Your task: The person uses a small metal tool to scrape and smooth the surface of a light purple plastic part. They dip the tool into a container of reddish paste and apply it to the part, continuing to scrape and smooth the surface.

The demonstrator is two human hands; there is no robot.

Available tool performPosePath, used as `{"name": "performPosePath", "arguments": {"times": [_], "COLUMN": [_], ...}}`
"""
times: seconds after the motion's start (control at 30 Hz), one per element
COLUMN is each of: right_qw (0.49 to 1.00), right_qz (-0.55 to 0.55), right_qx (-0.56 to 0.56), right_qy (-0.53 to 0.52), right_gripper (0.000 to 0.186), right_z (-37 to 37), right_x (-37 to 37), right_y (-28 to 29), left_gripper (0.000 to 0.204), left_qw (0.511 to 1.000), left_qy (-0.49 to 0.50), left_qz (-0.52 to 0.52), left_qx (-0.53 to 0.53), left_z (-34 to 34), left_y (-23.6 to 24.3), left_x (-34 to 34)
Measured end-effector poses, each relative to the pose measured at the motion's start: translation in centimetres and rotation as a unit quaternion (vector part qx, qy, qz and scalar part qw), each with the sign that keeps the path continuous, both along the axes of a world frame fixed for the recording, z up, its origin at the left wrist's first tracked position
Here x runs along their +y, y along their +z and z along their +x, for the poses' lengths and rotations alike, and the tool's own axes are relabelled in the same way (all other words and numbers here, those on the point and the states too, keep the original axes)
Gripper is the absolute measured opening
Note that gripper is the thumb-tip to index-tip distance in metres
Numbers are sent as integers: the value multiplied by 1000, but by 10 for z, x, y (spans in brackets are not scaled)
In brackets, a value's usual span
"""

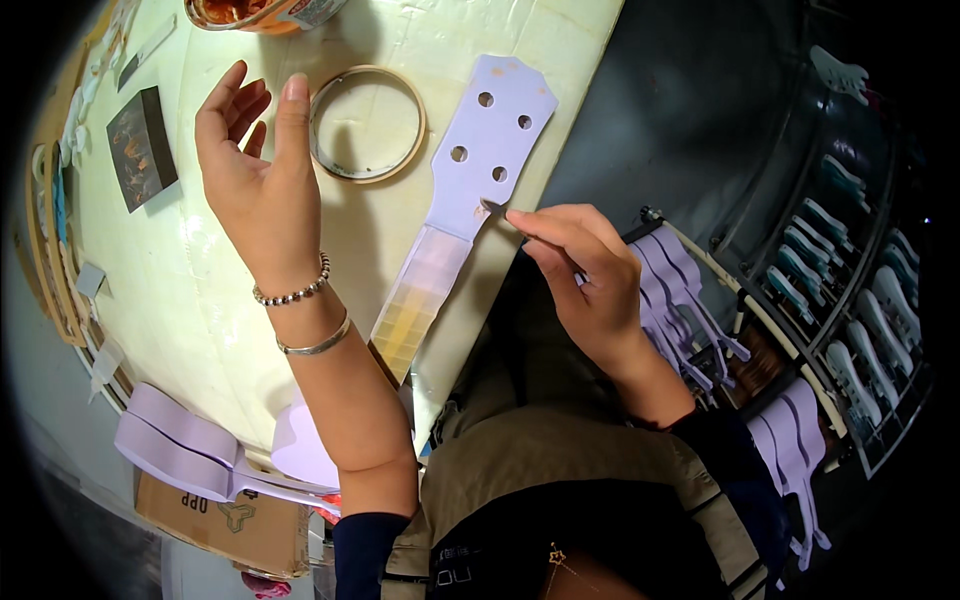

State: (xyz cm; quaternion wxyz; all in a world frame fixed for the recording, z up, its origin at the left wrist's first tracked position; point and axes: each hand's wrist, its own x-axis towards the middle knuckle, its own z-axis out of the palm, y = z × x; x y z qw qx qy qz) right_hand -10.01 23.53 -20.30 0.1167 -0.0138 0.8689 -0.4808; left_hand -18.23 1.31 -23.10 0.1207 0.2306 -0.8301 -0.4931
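A lavender ukulele neck and headstock [475, 130] lies on the pale covered table, with several round holes through it. Translucent and yellowish tape [410, 310] covers the fretboard part of the neck. My right hand [592, 275] pinches a small dark pointed blade [493, 207]. Its tip meets the lower part of the headstock, beside a small brownish mark. My left hand [262, 170] hovers over the table with the fingers apart and nothing in it. Near its thumb lies a ring-shaped tape roll [421, 135]. My left forearm hides the neck's lower end.
An orange-stained tub [265, 18] stands at the far edge. A dark block [142, 150] and a flat blade [146, 52] lie at left. Lavender ukulele bodies [175, 445] sit lower left, above a cardboard box [220, 525]. Racks with lavender instruments [675, 300] and pale ones [880, 350] stand right.
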Motion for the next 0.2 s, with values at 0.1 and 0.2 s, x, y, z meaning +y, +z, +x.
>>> {"name": "performPosePath", "arguments": {"times": [0.1, 0.2], "right_qw": [999, 998], "right_qz": [46, 49], "right_qx": [22, 42], "right_qy": [8, 15], "right_gripper": [31, 30], "right_z": [-5, -4], "right_x": [-4, -6], "right_y": [1, -2], "left_gripper": [52, 54], "left_qw": [1000, 1000], "left_qy": [2, 4], "left_qz": [-1, -1], "left_qx": [-1, -2], "left_z": [-1, -1], "left_y": [0, 1], "left_x": [-1, -3]}}
